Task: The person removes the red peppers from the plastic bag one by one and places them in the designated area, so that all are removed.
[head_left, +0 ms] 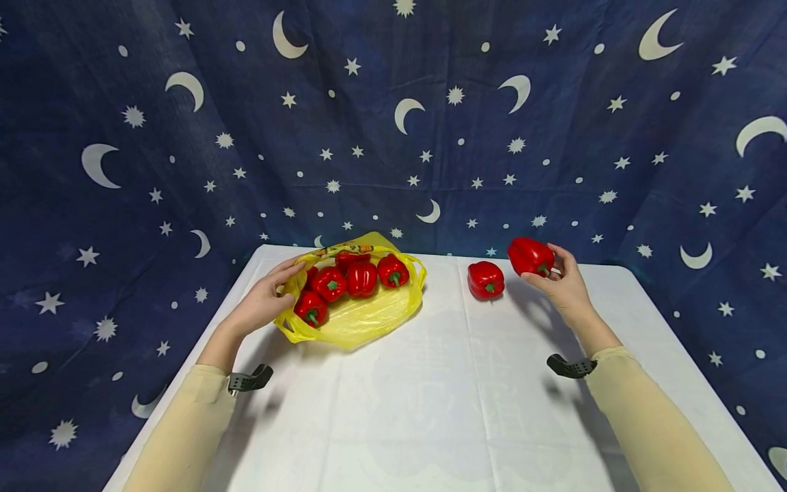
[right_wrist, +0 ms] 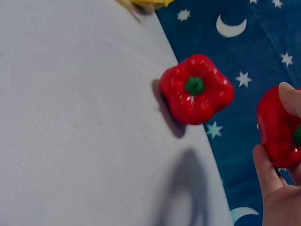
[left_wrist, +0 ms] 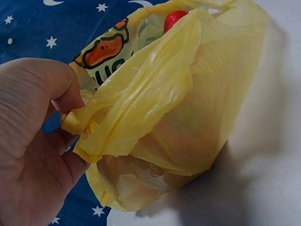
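Note:
My left hand [head_left: 264,298] pinches the left edge of a yellow plastic bag [head_left: 363,322], its thumb and fingers on the gathered film in the left wrist view. The bag lies with its mouth open toward me, and several red bell peppers [head_left: 361,279] with green stems sit inside. On the right, my right hand [head_left: 564,281] grips a red bell pepper [head_left: 530,256] between thumb and fingers, lifted over the table's far side. Just left of it, another red bell pepper [right_wrist: 195,89] rests on the table, its green stem showing in the right wrist view.
A white cloth covers the table [head_left: 406,410]. Right behind its far edge hangs a dark blue curtain [head_left: 455,157] with white moons and stars, which also runs down both sides. A black strap [head_left: 572,367] sits on each wrist.

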Tool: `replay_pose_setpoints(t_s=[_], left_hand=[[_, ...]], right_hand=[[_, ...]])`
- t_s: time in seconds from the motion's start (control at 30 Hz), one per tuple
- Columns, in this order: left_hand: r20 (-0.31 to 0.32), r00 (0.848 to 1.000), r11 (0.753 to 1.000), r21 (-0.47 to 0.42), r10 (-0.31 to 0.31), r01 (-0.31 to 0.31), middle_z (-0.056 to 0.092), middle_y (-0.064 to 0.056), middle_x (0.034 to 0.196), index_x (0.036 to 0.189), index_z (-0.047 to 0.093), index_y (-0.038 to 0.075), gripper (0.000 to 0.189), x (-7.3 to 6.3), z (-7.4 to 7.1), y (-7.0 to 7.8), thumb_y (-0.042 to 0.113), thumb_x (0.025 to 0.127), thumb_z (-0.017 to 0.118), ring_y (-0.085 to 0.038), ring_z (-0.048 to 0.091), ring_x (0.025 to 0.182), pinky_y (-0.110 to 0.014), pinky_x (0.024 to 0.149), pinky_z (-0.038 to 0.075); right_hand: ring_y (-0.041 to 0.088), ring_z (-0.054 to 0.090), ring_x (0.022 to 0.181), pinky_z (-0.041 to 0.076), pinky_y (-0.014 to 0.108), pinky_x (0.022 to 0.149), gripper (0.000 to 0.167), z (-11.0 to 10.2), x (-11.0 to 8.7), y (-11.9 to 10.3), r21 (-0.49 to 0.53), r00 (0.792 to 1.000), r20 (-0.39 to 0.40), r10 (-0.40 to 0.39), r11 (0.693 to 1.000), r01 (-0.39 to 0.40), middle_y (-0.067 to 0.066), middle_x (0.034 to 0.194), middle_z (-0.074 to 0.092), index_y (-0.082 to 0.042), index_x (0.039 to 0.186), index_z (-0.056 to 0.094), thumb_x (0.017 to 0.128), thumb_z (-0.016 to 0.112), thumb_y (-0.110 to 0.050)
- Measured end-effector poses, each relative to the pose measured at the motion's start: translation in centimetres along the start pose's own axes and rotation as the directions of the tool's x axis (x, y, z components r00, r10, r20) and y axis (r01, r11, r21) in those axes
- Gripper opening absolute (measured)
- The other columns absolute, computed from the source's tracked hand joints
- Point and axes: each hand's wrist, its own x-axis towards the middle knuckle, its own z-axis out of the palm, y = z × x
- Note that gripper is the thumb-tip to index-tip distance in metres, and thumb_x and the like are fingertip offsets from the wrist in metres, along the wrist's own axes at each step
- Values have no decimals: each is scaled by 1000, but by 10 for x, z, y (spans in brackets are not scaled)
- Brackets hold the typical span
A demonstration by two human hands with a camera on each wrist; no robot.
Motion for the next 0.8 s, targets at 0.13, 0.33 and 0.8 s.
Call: replay_pose_setpoints(t_s=[0.13, 0.33, 0.8], left_hand=[[0, 1000, 1000, 7, -7, 7, 21, 2, 168, 160, 38, 16, 73, 0, 0, 0, 3, 91, 60, -33, 26, 150, -57, 114, 35], [3, 1000, 1000, 18, -7, 7, 22, 4, 168, 159, 40, 17, 71, 0, 0, 2, 5, 93, 61, -32, 27, 150, -56, 114, 34], [2, 1000, 1000, 8, -9, 9, 22, 5, 168, 159, 40, 19, 71, 0, 0, 2, 5, 93, 61, -31, 26, 150, -56, 114, 34]], right_hand=[[24, 47, 122, 48, 12, 82, 98, 0, 3, 12, -12, 1000, -23, 3, 1000, -4, 20, 151, 36, -14, 164, 18, 90, 80, -31], [23, 48, 116, 47, 18, 87, 98, 3, 9, 32, -58, 998, -58, 25, 998, -28, 20, 147, 38, -12, 163, 20, 89, 81, -34], [48, 35, 137, 39, 60, 110, 95, 13, 12, 54, -165, 994, -73, 78, 982, -89, 30, 154, 32, -7, 162, 16, 91, 78, -22]])
